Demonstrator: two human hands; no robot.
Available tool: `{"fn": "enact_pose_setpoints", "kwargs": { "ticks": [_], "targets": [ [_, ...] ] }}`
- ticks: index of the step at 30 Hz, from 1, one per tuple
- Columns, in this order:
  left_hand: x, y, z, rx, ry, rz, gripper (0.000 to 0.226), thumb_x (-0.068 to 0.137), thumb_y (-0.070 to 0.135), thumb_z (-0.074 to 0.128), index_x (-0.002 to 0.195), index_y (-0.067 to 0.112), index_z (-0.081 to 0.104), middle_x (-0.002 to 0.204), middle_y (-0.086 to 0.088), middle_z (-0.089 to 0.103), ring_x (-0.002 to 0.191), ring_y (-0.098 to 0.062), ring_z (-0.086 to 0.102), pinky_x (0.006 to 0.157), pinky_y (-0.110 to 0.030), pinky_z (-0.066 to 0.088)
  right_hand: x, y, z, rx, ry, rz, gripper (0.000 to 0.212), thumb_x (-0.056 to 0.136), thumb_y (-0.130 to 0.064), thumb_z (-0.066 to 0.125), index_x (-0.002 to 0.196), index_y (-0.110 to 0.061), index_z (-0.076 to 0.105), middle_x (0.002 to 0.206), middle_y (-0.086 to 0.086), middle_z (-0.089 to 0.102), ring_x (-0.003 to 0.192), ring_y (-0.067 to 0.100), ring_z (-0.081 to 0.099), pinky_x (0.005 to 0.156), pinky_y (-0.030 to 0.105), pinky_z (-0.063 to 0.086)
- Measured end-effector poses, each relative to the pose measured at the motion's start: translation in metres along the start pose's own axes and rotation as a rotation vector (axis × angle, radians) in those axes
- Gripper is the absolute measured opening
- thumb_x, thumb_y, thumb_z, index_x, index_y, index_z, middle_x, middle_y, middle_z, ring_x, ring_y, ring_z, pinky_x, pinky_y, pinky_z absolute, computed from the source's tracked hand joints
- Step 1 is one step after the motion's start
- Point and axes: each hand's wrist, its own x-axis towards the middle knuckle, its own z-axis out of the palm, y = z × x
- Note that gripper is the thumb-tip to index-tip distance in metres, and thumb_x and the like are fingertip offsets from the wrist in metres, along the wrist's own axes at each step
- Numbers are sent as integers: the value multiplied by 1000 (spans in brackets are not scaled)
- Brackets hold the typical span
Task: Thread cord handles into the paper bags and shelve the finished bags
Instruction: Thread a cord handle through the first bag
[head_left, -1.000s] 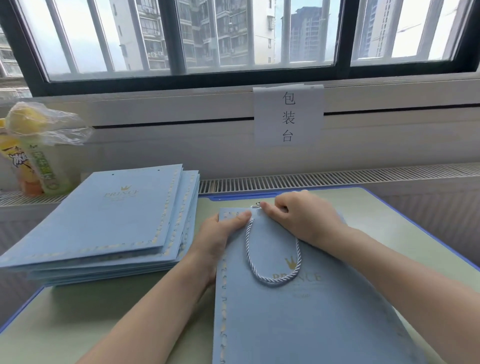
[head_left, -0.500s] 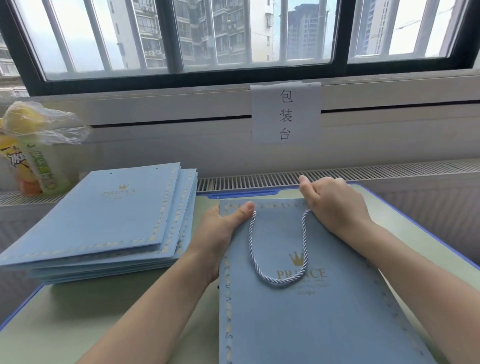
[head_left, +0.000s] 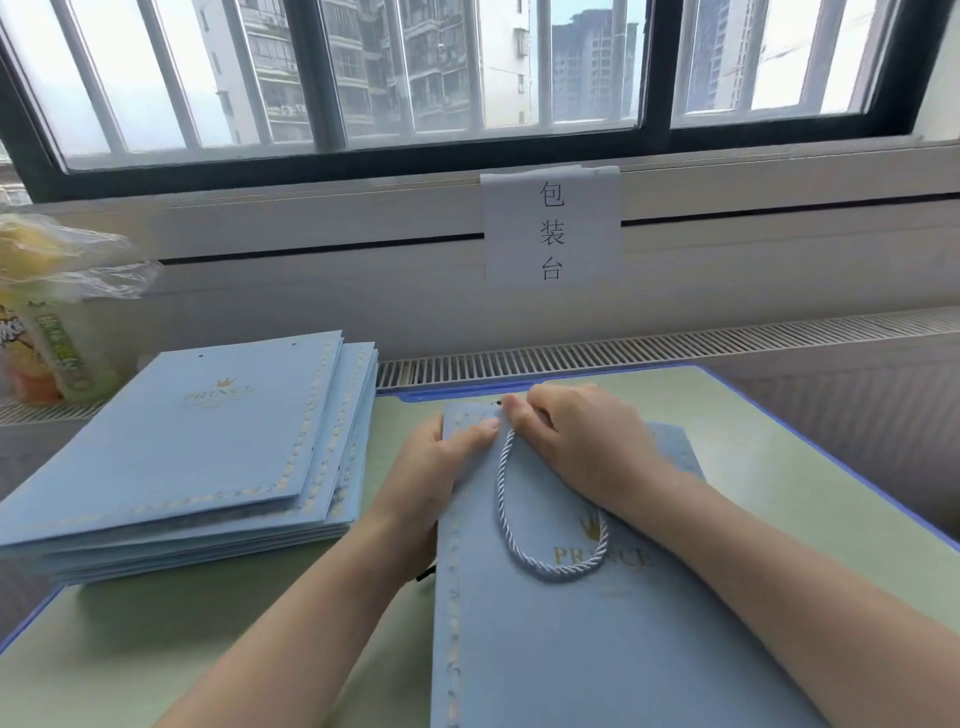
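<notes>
Flat light-blue paper bag with gold border (head_left: 571, 649) lies on the pale green bench (head_left: 779, 467) in front of you, top edge toward the window. Your left hand (head_left: 441, 467) grips its top left corner, thumb pressed on the face. Your right hand (head_left: 582, 441) is curled at the top edge, fingertips (head_left: 511, 402) pinching where the white twisted cord handle (head_left: 545, 561) meets the bag. Whether you hold the cord end or the paper itself, can't tell. The hands are almost touching.

Risks as I read it:
- The cord's right run is hidden under your right wrist, so I can't confirm that end is seated. If it isn't anchored, tugging the left end could pull it back out.
- A hard pull at the punched hole may tear the paper edge.
- The bag's right side overhangs toward the blue bench edge (head_left: 831, 467); a sideways tug could slide it.
- The stack of flat blue bags (head_left: 208, 452) at left sits fanned out; bump it with your left elbow and it shifts.
</notes>
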Motion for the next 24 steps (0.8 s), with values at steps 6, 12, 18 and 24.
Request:
{"fn": "enact_pose_setpoints", "kwargs": {
  "ticks": [6, 12, 18, 24],
  "targets": [
    [4, -5, -5, 29, 62, 28, 26, 90, 24, 61, 102, 1, 67, 94, -19, 72, 76, -28, 70, 68, -37, 57, 1, 2, 11, 39, 171, -108, 48, 93, -53, 33, 58, -21, 29, 55, -6, 38, 61, 24, 44, 54, 33, 28],
    [11, 4, -19, -111, 329, 61, 36, 93, 31, 59, 105, -3, 61, 89, -18, 70, 72, -26, 67, 60, -34, 57, 13, 34, -16, 180, 263, 161, 31, 93, -40, 51, 113, -18, 58, 120, 3, 42, 114, 21, 37, 94, 37, 33],
    [8, 11, -17, -304, 345, 122, 35, 98, 35, 48, 114, 8, 64, 102, -10, 73, 88, -23, 71, 69, -32, 59, 15, 63, -37, 618, -182, 500, 38, 95, -43, 51, 95, -7, 63, 92, 5, 66, 73, 16, 59, 63, 26, 45],
    [1, 9, 1, -145, 126, 84, 24, 96, 17, 52, 117, 8, 59, 107, -8, 72, 97, -25, 69, 87, -45, 55, 18, 77, -28, 881, 176, 568, 49, 98, -36, 49, 83, 10, 55, 71, 10, 53, 60, 19, 45, 55, 26, 37]
  ]
}}
